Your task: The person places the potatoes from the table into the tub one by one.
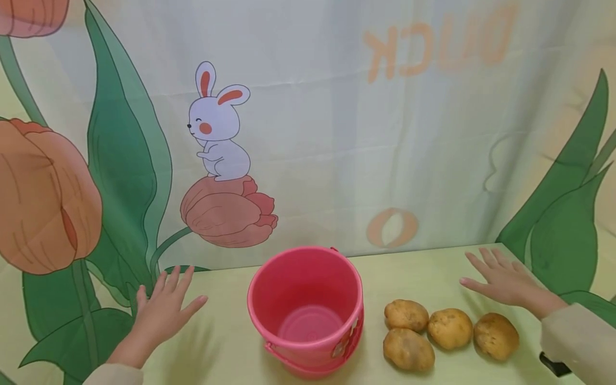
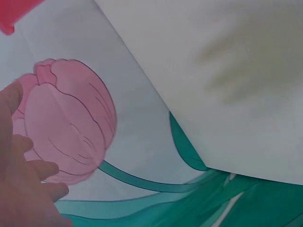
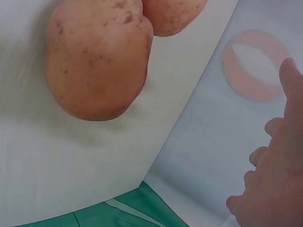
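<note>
Four potatoes (image 1: 447, 334) lie clustered near the table's (image 1: 231, 347) front-right edge, just right of the pink bucket (image 1: 305, 310). The right hand (image 1: 505, 280), fingers spread and holding nothing, hovers just behind them, far nearer than the left hand (image 1: 163, 310), equally flat and empty, beyond the bucket's other side.

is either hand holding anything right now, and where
Nothing is held. The left hand and right hand are spread open, apart from the bucket and potatoes.

Glossy plastic bucket (image 1: 305, 305), matt rough-skinned potatoes (image 1: 449, 328), cloth backdrop (image 1: 337, 123)
</note>
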Action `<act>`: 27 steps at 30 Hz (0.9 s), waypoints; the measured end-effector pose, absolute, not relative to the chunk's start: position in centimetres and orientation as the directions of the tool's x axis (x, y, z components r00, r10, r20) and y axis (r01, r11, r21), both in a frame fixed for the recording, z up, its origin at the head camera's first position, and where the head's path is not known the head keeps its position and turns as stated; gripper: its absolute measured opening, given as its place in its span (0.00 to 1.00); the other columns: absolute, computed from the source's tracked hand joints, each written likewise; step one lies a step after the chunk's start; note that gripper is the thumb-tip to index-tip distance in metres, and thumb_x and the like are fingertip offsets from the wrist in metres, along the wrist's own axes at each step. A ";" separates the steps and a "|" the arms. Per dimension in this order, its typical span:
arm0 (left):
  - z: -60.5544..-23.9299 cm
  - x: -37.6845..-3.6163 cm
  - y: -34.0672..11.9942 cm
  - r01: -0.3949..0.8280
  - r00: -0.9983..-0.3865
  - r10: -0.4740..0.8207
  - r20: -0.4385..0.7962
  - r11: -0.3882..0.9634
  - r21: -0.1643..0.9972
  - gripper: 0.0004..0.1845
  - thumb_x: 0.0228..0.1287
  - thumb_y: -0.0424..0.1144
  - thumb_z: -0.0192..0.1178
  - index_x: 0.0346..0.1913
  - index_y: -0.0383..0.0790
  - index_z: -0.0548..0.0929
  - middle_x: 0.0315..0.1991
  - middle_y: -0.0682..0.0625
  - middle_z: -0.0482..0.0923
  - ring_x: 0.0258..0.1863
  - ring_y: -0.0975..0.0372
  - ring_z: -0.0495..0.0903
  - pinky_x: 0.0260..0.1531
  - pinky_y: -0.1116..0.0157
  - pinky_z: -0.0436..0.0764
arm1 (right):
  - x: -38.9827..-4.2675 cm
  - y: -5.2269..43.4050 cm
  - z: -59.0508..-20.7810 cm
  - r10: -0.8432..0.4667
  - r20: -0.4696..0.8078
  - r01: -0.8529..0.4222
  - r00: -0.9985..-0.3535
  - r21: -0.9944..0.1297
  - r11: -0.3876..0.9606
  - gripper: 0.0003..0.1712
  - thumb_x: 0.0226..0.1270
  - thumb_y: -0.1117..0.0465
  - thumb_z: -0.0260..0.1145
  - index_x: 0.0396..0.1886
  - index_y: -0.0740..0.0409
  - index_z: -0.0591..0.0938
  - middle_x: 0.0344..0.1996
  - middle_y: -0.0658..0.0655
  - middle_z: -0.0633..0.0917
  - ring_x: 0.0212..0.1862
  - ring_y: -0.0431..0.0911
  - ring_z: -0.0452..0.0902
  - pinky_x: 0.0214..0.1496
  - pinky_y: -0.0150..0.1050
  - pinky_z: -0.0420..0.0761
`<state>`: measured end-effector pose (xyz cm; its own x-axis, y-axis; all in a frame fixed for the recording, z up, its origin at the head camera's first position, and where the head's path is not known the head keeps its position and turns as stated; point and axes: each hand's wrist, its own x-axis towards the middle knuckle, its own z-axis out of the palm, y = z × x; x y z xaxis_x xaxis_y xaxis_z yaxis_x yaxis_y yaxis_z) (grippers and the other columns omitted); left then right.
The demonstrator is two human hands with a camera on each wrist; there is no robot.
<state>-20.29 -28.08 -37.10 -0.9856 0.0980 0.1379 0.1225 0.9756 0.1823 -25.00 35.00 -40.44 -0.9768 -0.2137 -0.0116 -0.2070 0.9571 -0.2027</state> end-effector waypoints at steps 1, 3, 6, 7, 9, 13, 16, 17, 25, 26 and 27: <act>-36.9 -20.3 -27.8 0.136 -0.983 0.109 0.151 0.974 0.182 0.43 0.56 0.68 0.42 0.68 0.44 0.49 0.66 0.33 0.47 0.64 0.37 0.44 0.51 0.33 0.35 | -25.0 34.9 -40.4 -0.218 -0.007 -0.212 -0.976 -0.201 0.956 0.46 0.60 0.35 0.48 0.67 0.61 0.51 0.64 0.75 0.47 0.64 0.70 0.34 0.53 0.72 0.40; -36.7 -20.2 -27.2 0.164 -0.976 0.133 0.174 0.971 0.176 0.42 0.57 0.66 0.44 0.68 0.43 0.51 0.66 0.34 0.49 0.63 0.38 0.46 0.52 0.33 0.36 | -25.1 34.6 -40.4 -0.224 -0.001 -0.220 -0.975 -0.196 0.956 0.46 0.60 0.35 0.48 0.67 0.61 0.51 0.64 0.75 0.47 0.64 0.70 0.34 0.53 0.72 0.41; -36.5 -20.1 -26.4 0.198 -0.965 0.163 0.207 0.967 0.159 0.40 0.58 0.63 0.46 0.67 0.42 0.54 0.66 0.35 0.51 0.64 0.39 0.48 0.53 0.35 0.38 | -25.1 34.2 -40.5 -0.236 0.006 -0.233 -0.972 -0.195 0.953 0.46 0.59 0.35 0.49 0.67 0.60 0.52 0.64 0.74 0.48 0.65 0.70 0.36 0.53 0.72 0.42; -36.4 -20.1 -26.2 0.209 -0.960 0.173 0.219 0.966 0.154 0.39 0.58 0.63 0.46 0.66 0.42 0.55 0.66 0.35 0.52 0.63 0.39 0.49 0.53 0.35 0.38 | -25.1 34.1 -40.5 -0.240 0.007 -0.237 -0.971 -0.192 0.952 0.46 0.59 0.35 0.49 0.67 0.60 0.52 0.64 0.74 0.48 0.65 0.70 0.36 0.53 0.72 0.42; -36.4 -20.0 -25.8 0.228 -0.953 0.190 0.235 0.963 0.146 0.39 0.58 0.63 0.46 0.66 0.42 0.56 0.66 0.36 0.52 0.63 0.40 0.50 0.54 0.35 0.39 | -25.1 33.8 -40.5 -0.248 0.009 -0.245 -0.969 -0.191 0.950 0.46 0.59 0.34 0.49 0.67 0.60 0.52 0.64 0.74 0.49 0.65 0.70 0.37 0.53 0.72 0.42; -36.2 -19.8 -25.0 0.267 -0.937 0.223 0.267 0.953 0.141 0.37 0.58 0.60 0.49 0.65 0.41 0.59 0.65 0.36 0.55 0.63 0.42 0.52 0.54 0.37 0.42 | -25.1 33.3 -40.5 -0.263 0.018 -0.262 -0.965 -0.186 0.947 0.46 0.59 0.34 0.49 0.68 0.57 0.51 0.65 0.73 0.49 0.65 0.69 0.38 0.54 0.72 0.42; -36.0 -19.7 -24.4 0.304 -0.919 0.256 0.299 0.944 0.127 0.34 0.58 0.56 0.52 0.63 0.40 0.62 0.64 0.37 0.58 0.63 0.43 0.54 0.55 0.37 0.45 | -25.1 33.0 -40.4 -0.277 0.027 -0.277 -0.961 -0.189 0.942 0.45 0.59 0.35 0.49 0.68 0.55 0.51 0.65 0.73 0.49 0.65 0.69 0.38 0.54 0.71 0.41; -35.9 -19.6 -24.2 0.319 -0.912 0.269 0.311 0.940 0.119 0.33 0.58 0.55 0.53 0.63 0.41 0.63 0.63 0.38 0.59 0.62 0.44 0.55 0.54 0.38 0.47 | -25.1 32.9 -40.4 -0.281 0.031 -0.282 -0.959 -0.191 0.940 0.45 0.59 0.35 0.50 0.68 0.55 0.51 0.65 0.73 0.49 0.65 0.68 0.38 0.54 0.71 0.41; -35.7 -19.2 -23.0 0.423 -0.839 0.373 0.396 0.905 0.043 0.27 0.54 0.47 0.60 0.58 0.44 0.71 0.59 0.42 0.66 0.59 0.47 0.62 0.54 0.40 0.55 | -25.1 31.9 -40.5 -0.322 0.064 -0.328 -0.945 -0.186 0.926 0.43 0.60 0.36 0.50 0.68 0.55 0.53 0.64 0.72 0.51 0.65 0.68 0.41 0.55 0.70 0.43; -35.7 -19.2 -22.9 0.432 -0.831 0.383 0.404 0.901 0.034 0.27 0.54 0.47 0.60 0.57 0.44 0.71 0.59 0.42 0.67 0.59 0.47 0.63 0.53 0.40 0.56 | -25.1 31.8 -40.5 -0.325 0.067 -0.331 -0.943 -0.186 0.925 0.43 0.60 0.36 0.50 0.67 0.55 0.54 0.64 0.72 0.52 0.65 0.68 0.41 0.55 0.70 0.43; -35.7 -19.1 -22.8 0.444 -0.820 0.395 0.413 0.896 0.024 0.26 0.53 0.47 0.61 0.56 0.44 0.72 0.58 0.42 0.68 0.58 0.48 0.63 0.53 0.41 0.57 | -25.1 31.7 -40.4 -0.326 0.068 -0.333 -0.943 -0.187 0.924 0.43 0.59 0.36 0.50 0.67 0.56 0.54 0.64 0.72 0.52 0.65 0.68 0.41 0.55 0.70 0.44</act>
